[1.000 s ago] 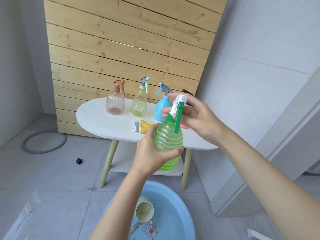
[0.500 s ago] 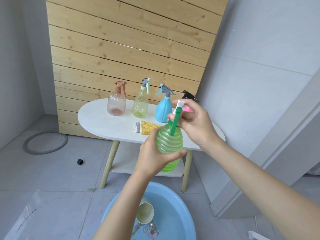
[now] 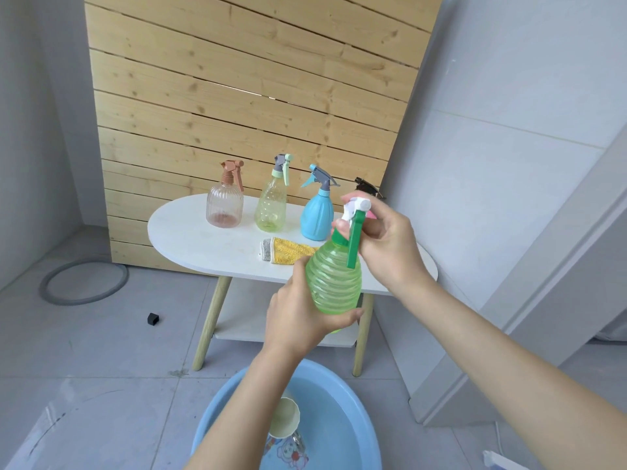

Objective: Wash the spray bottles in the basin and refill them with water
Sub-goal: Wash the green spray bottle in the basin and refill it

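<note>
One cup [image 3: 284, 418], perhaps afloat, in basin [image 3: 354, 400]

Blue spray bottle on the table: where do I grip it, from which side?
Take the blue spray bottle by its narrow neck under the grey trigger head, probably from the near side: it stands upright, tapers there, and the yellow-green bottle flanks its left.

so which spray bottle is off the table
The ribbed green bottle, gripped by left hand and right hand; the others stand on the white table.
</note>
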